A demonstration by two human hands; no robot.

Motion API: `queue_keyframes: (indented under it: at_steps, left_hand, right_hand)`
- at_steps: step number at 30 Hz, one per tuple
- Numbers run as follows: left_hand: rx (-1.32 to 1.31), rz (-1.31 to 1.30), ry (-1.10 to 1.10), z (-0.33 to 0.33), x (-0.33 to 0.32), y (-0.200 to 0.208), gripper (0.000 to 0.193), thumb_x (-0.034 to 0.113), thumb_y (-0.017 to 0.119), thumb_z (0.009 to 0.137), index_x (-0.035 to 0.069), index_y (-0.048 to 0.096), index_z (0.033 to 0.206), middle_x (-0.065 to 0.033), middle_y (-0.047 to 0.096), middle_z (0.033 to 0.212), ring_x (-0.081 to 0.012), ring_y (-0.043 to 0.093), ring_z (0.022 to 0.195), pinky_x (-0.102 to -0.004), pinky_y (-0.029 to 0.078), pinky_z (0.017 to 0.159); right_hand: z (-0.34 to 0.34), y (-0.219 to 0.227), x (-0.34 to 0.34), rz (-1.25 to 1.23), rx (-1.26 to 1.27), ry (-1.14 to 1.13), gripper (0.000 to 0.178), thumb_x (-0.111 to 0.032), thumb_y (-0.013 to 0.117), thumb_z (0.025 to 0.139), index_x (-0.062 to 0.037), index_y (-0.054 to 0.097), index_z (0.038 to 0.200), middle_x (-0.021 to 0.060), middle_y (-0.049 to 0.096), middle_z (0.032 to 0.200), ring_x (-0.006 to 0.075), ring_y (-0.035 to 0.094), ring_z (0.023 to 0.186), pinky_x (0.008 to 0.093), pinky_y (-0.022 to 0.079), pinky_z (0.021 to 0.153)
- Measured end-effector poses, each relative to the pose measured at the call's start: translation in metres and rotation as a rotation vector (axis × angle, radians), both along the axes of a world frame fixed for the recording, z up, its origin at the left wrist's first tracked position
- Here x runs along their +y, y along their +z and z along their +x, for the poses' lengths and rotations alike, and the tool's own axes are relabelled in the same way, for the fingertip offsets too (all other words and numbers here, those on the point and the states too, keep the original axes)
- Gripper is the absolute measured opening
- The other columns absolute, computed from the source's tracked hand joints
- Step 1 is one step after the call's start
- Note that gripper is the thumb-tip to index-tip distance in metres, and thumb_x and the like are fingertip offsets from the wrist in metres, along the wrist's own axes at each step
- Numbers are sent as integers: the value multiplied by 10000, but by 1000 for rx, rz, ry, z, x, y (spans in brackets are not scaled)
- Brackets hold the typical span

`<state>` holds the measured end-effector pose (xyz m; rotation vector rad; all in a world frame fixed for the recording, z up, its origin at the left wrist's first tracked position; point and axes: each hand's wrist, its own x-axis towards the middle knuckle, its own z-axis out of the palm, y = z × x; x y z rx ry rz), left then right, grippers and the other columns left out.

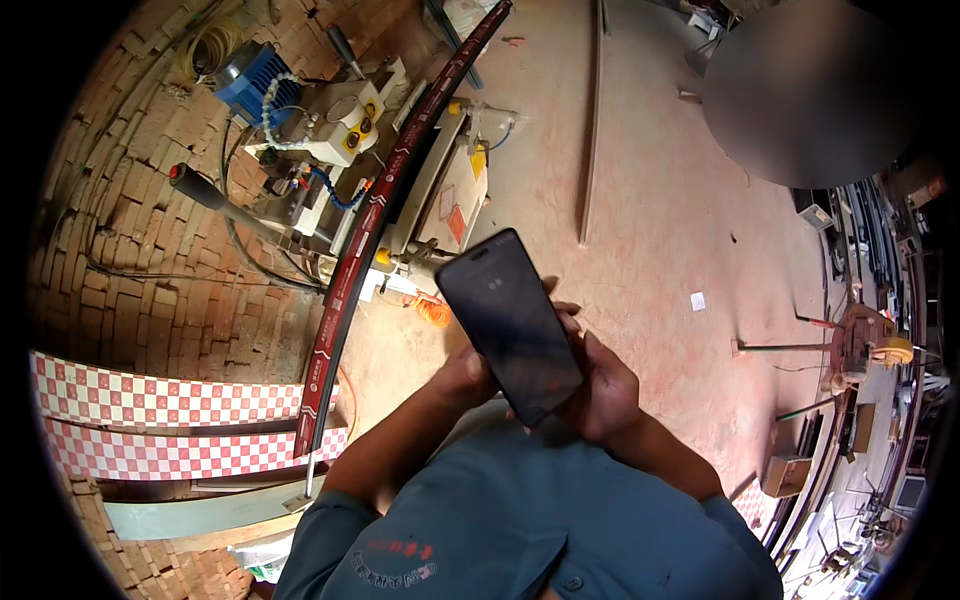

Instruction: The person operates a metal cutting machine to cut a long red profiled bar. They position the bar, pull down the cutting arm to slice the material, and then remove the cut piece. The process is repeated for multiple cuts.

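A black smartphone [508,325] is held in front of my chest, tilted with its top toward the upper left. Its screen looks dark, with only faint marks on it. My left hand [472,368] grips the lower left edge of the phone. My right hand [604,388] wraps round the lower right side, and its fingertips show beyond the far edge. The fingers behind the phone are hidden.
To the left, a long dark-red wrapped profile [352,262] lies across a machine with a blue motor [258,84] and a lever [200,190]. Checkered strips [170,392] lie lower left. A metal bar [592,130] rests on the floor. A blurred disc covers the upper right.
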<state>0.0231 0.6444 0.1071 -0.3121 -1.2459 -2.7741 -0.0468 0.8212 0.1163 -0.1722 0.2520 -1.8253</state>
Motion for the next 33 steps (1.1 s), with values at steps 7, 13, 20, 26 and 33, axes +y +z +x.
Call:
queue_keyframes:
  at_steps: [7, 13, 20, 26, 33]
  left_hand:
    - [-57, 273, -365, 8, -3, 33, 1283, 354, 903, 781, 71, -7, 1641, -235, 248, 1632, -413, 519, 1312, -591, 568, 991]
    - [196, -179, -189, -2, -18, 38, 977, 541, 725, 921, 46, 253, 1619, -187, 388, 1579, -331, 572, 1290, -548, 433, 1129]
    - [-534, -1315, 290, 65, -70, -185, 645, 507, 648, 976, 93, 565, 1464, -233, 532, 1478, -390, 509, 1360, -465, 413, 1135]
    - [-1508, -1356, -419, 310, -98, -380, 973, 824, 620, 796, 2, 669, 1314, -214, 681, 1307, -368, 632, 1241, -443, 495, 1040]
    - [-1783, -1074, 157, 399, -67, -364, 807, 719, 654, 856, 80, 662, 1349, -216, 666, 1339, -349, 612, 1283, -429, 479, 1087]
  right_hand:
    - [4, 32, 1, 77, 139, 113, 885, -720, 352, 981, -76, 283, 1584, 311, 605, 1244, 475, 691, 876, 499, 618, 613]
    - [-18, 58, 25, 99, 692, 39, 607, -462, 514, 998, 24, 480, 1360, 269, 646, 1066, 393, 690, 802, 440, 573, 585]
    - [-62, 167, 65, -275, 782, -252, 652, -356, 744, 882, -36, 460, 1374, 156, 592, 1186, 369, 617, 1039, 576, 551, 802]
    - [-56, 189, 38, -555, 1005, -510, 719, -195, 813, 875, -39, 430, 1463, 80, 667, 1134, 300, 610, 976, 428, 599, 743]
    - [-63, 182, 46, -581, 1025, -677, 394, -362, 675, 981, -56, 665, 1230, 68, 685, 1117, 277, 613, 976, 404, 601, 771]
